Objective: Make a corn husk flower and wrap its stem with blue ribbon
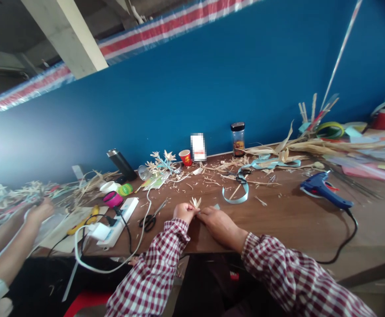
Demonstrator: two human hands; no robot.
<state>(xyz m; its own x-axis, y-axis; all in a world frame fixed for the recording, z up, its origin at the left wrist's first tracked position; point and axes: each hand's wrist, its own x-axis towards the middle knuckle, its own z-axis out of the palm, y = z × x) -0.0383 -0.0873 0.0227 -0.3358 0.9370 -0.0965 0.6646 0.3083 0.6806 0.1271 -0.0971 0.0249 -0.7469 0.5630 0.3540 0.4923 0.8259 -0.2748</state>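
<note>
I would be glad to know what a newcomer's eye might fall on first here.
Probably the broad blue partition spanning the view behind the table. Next, perhaps the checked sleeves at the bottom, leading to the left hand and right hand, close together at a small pale petalled piece. The blue glue gun on the table's right side may stand out too.

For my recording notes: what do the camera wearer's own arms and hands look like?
Both arms wear long sleeves in a maroon-and-white check, reaching the wrists. The left hand and right hand are bare, without gloves. No watch or bracelet shows.
</note>
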